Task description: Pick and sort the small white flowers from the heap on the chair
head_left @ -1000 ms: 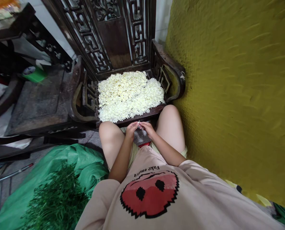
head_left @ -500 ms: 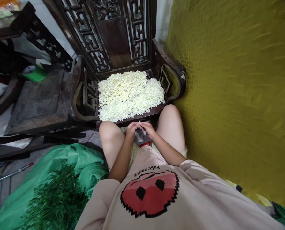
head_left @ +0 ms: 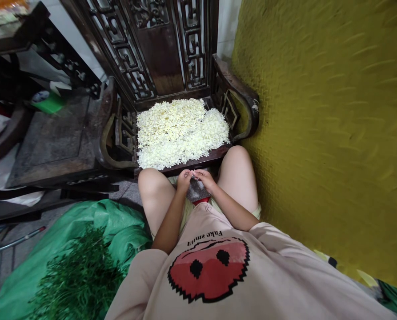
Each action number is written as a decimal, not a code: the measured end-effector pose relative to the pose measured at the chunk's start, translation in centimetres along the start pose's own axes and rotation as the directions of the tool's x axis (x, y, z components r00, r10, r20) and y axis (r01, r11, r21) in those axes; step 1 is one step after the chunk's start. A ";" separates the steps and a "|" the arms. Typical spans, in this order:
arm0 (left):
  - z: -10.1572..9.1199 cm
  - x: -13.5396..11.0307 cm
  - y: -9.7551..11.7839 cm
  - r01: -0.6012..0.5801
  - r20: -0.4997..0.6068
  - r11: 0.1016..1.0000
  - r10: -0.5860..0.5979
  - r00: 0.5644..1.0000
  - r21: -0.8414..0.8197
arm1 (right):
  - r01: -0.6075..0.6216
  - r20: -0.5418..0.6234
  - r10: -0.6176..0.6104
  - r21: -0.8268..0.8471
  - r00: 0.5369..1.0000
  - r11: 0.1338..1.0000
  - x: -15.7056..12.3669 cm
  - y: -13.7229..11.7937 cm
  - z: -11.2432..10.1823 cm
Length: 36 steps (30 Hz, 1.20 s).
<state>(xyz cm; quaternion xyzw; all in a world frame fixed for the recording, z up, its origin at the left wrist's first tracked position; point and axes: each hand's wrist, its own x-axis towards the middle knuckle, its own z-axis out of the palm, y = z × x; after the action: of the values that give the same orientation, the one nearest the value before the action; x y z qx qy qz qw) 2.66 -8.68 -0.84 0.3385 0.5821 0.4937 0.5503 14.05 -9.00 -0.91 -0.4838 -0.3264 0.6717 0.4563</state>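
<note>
Between my knees, my left hand [head_left: 184, 178] and my right hand [head_left: 205, 178] meet at the fingertips. Both are closed in a pinch. A tiny pale bit shows where the fingertips touch, too small to name. Just beyond the hands, a broad layer of small white and cream flowers [head_left: 181, 131] covers the seat of a dark carved wooden chair [head_left: 166, 58]. The flowers at the back look yellower; those at the front and right are whiter. Neither hand touches this layer.
At my left lies a green plastic sheet [head_left: 118, 218] with leafy green stems [head_left: 81, 271] on it. Another dark wooden chair [head_left: 51, 138] holds a green container [head_left: 48, 102]. A yellow textured wall [head_left: 325, 111] rises close on the right. A metal pole [head_left: 14, 242] lies at far left.
The fingertips have shifted slightly, and the white tip that stuck up between them shows less now. The flowers and the rest stay as they were.
</note>
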 end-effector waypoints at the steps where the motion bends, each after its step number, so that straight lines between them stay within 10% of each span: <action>1: 0.0 0.0 0.0 0.000 -0.005 1.000 0.000 1.000 0.007 | -0.002 0.004 0.002 -0.009 1.000 1.000 0.0 0.0 0.0; 21: 0.1 -0.2 -0.4 -0.119 0.095 0.980 0.105 0.990 0.157 | 0.034 0.035 -0.031 -0.076 0.999 0.997 0.4 0.3 0.1; 36: -0.4 0.0 -0.1 0.091 0.223 0.994 -0.074 0.972 -0.066 | -0.131 0.064 0.122 0.150 0.990 0.980 0.0 -0.2 0.0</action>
<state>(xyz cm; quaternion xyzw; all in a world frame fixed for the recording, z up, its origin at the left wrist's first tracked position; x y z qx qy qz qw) 2.30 -8.77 -0.98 0.3454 0.5119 0.4515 0.6440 14.08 -8.97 -0.70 -0.4485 -0.2545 0.7354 0.4396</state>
